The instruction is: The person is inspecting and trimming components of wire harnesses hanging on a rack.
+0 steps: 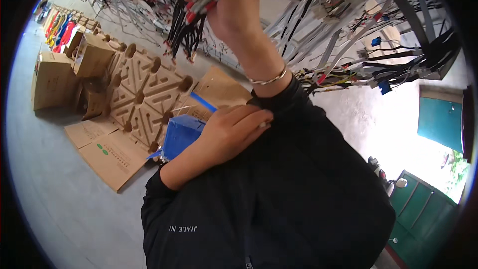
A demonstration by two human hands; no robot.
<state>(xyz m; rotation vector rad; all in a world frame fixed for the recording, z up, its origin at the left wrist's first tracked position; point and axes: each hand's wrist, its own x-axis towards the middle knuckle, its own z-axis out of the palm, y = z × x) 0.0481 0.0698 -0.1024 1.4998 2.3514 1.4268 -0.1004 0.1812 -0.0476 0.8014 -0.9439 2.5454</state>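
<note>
Right hand [233,7] reaches up to the view's top edge, fingers clamped on grey cables [203,4] banded with red tape [190,17], beside hanging black wires [185,34]. Left hand [230,132] bends across the black jacket [298,179], fingers together near the right cuff [281,98]; whether they grip anything, I cannot tell.

Daylight glares from the opening [450,169] at lower right, washing out the pale surface [356,114] near it; the carton [52,82] at left casts a soft shadow. Fisheye distortion curves toward a black rim, and the cables [185,32] up top look slightly soft.
</note>
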